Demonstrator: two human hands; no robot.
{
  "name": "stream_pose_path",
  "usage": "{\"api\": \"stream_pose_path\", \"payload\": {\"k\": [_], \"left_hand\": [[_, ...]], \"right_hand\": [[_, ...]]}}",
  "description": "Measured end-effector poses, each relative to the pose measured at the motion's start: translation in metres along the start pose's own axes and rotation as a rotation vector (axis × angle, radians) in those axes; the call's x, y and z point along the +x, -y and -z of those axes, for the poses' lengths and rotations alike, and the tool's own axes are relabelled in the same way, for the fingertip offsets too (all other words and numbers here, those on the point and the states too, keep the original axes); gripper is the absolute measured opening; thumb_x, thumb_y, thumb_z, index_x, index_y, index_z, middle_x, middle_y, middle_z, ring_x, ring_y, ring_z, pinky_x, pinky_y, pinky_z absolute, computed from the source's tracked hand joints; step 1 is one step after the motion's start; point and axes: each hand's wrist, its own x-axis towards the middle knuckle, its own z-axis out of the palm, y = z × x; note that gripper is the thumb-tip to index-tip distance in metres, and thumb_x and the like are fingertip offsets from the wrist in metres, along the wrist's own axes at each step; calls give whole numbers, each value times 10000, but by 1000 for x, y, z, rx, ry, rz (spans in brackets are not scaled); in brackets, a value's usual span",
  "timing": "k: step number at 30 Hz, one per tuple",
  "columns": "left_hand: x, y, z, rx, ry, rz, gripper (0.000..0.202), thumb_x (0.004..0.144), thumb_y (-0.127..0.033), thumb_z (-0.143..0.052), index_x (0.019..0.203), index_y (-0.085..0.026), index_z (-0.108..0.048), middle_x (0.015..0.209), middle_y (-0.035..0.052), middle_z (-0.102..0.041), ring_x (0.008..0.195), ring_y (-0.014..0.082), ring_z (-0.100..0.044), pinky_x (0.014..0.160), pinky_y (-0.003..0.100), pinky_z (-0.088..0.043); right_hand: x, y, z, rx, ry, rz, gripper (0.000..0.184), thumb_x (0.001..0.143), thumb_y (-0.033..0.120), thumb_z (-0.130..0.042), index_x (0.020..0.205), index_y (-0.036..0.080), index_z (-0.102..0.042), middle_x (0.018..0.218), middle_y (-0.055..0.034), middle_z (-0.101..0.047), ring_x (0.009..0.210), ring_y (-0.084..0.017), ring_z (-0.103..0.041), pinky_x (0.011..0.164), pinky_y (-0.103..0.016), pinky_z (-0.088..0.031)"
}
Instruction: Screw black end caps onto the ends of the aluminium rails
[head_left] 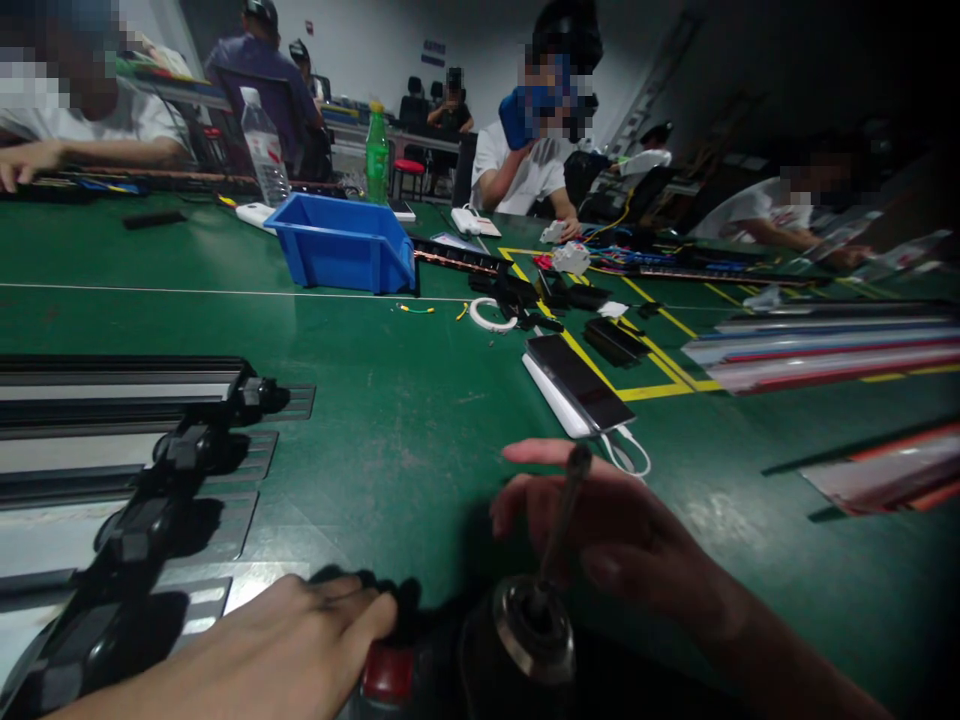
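Observation:
A black power drill point(517, 645) with a metal collar and a red part point(388, 672) sits at the bottom centre. Its long bit point(566, 510) points up towards me. At the drill's left side my left hand point(292, 635) is closed with bent fingers, the thumb against the dark body; its fingertips are hidden. Just behind the bit, my right hand point(622, 525) has loosely stretched, parted fingers and appears to hold nothing. Beyond that hand a dark phone point(581, 380) lies on a white power bank point(553, 395) with a white cable.
Long black-framed panels point(120, 430) with dark end fittings lie at left on the green table point(360, 420). A blue bin point(341, 245), bottles, a white ring point(493, 314) and black parts point(615, 342) stand farther back. Wrapped strips point(832, 345) lie at right. Several people sit around.

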Motion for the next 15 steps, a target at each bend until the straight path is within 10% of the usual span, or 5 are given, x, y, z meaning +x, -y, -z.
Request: {"api": "stream_pose_path", "payload": {"k": [6,11,15], "left_hand": [[3,3,-1,0,0,10,441,846,-286,-546,1259,-142,-604,1119,167,-729,953,303,-703,813,366,-552],[1,3,-5,27,17,-5,402,848,-279,-571,1224,-149,-625,1029,148,-746,944,310,-706,771,342,-555],[0,-8,11,6,69,32,372,871,-282,-553,1210,-142,-619,1096,156,-728,966,300,-701,819,363,-557]], "right_hand": [[2,-2,-3,34,107,-95,857,784,400,-850,1527,299,-435,1451,-115,-582,1365,-294,-515,1146,-450,-355],[14,-5,4,87,-39,62,503,923,446,-691,1368,228,-602,798,-7,-722,1066,-227,-691,1020,-369,-467],[12,-5,1,84,31,-24,649,854,399,-782,1441,247,-553,1359,-103,-659,1326,-256,-566,1133,-387,-386]]}}
